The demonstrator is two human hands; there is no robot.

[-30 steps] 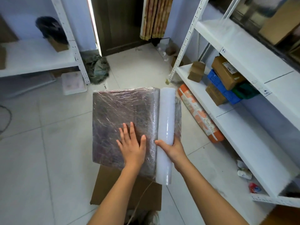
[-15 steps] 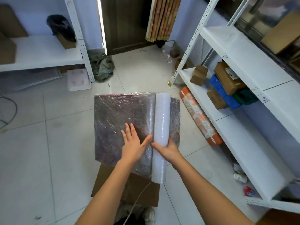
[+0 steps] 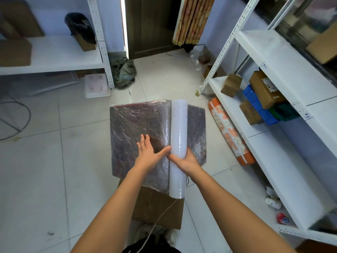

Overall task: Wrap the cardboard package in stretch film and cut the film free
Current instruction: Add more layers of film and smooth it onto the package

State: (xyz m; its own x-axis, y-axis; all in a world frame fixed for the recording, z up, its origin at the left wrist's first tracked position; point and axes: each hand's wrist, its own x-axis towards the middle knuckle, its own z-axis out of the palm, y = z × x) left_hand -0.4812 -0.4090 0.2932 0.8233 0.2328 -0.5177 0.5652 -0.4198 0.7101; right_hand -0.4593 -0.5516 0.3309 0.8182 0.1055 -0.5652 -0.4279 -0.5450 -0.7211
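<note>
The package (image 3: 131, 128) is a flat dark slab covered in shiny, wrinkled stretch film, lying on top of a brown cardboard box (image 3: 158, 207). A white film roll (image 3: 178, 143) lies lengthwise across its right part, with film running from it onto the package. My left hand (image 3: 148, 155) presses flat on the wrapped top, fingers straight, thumb reaching toward the roll. My right hand (image 3: 186, 159) grips the roll from underneath near its middle.
White metal shelving (image 3: 273, 161) with small boxes and a blue crate runs along the right. An orange patterned roll (image 3: 229, 132) lies on the floor beside it. Another shelf (image 3: 54, 57) stands at the left, a door at the back. A cord hangs below the box.
The roll has moved left across the package toward my left hand. My left thumb now reaches out to the roll. The camera has tilted slightly.
</note>
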